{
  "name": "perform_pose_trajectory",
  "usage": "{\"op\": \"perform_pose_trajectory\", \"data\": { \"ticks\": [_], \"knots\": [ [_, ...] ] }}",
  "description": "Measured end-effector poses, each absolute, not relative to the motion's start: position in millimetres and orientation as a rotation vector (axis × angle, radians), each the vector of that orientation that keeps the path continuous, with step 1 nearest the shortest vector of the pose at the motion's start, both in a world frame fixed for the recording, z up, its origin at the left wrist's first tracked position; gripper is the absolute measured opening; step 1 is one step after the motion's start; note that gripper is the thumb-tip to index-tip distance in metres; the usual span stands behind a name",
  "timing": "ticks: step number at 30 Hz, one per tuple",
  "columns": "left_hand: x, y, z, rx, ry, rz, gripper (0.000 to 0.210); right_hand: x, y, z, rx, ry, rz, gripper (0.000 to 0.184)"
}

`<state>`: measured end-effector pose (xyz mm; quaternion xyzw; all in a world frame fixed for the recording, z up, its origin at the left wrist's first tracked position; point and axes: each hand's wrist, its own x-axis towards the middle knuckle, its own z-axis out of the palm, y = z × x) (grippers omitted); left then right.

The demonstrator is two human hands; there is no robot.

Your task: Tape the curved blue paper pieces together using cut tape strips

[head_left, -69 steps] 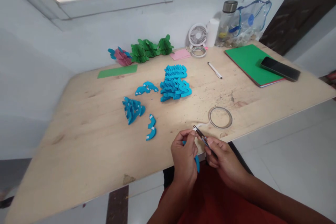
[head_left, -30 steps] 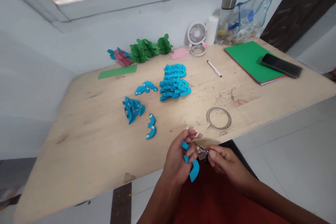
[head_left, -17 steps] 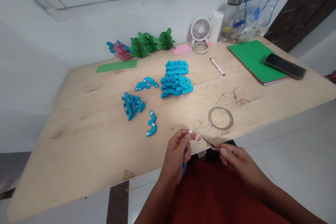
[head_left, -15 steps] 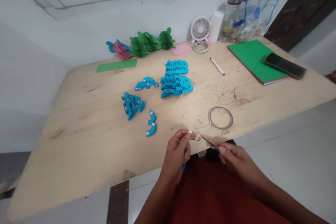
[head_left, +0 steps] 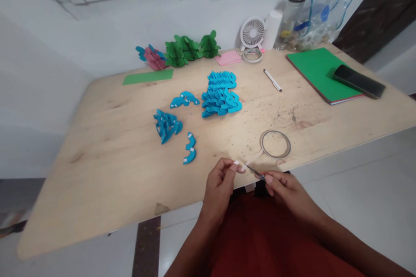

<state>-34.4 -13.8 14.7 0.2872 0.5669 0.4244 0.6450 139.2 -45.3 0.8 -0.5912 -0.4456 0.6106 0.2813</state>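
Near the table's front edge, my left hand [head_left: 221, 181] is closed, with a small white tape piece [head_left: 236, 163] at its fingertips. A pale strip of tape [head_left: 246, 165] runs from beside those fingers toward the thin tape roll [head_left: 289, 147] lying on the table. My right hand [head_left: 282, 184] grips a pair of scissors [head_left: 254, 171], whose tips point left and meet the strip; whether the blades are apart is too small to tell. Curved blue paper pieces [head_left: 191, 155] with white tape squares lie left of my hands. Further back sits a pile of folded blue paper [head_left: 221, 101].
Green paper shapes [head_left: 186, 48], a pink one [head_left: 155, 58], a small fan [head_left: 253, 32], a second tape roll [head_left: 252, 60] and a glass bottle [head_left: 289, 17] line the wall. A pen [head_left: 272, 80], a green folder [head_left: 320, 75] and a phone [head_left: 359, 81] lie on the right.
The scissors have moved left, and their tips are now at the tape strip near my left fingers. The blue bit under my left hand no longer shows. The whole view has shifted slightly.
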Motion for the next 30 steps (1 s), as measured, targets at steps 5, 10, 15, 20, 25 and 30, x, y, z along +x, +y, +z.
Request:
{"op": "perform_pose_trajectory", "data": {
  "ticks": [5,10,15,20,25,30],
  "knots": [
    [-30.0,-21.3,10.1,0.535,1.217,0.950,0.020,135.7,-48.3,-2.4,-1.557,-1.183,1.664,0.046],
    [-29.2,-24.8,7.0,0.514,1.188,0.987,0.023,131.6,-50.3,-2.2,-1.542,-1.111,1.694,0.046],
    [-29.5,-23.3,4.0,0.514,1.235,0.952,0.026,130.2,-48.9,-1.3,-1.538,-1.037,1.742,0.046],
    [-30.4,-23.6,1.8,0.584,1.303,0.921,0.028,130.7,-48.8,-0.8,-1.539,-1.013,1.756,0.045],
    [-30.4,-23.8,1.2,0.586,1.324,0.917,0.031,129.0,-48.9,1.2,-1.556,-1.007,1.731,0.044],
    [-29.4,-24.7,1.8,0.587,1.334,0.927,0.030,126.4,-46.8,3.9,-1.546,-1.002,1.722,0.036]
  ]
}}
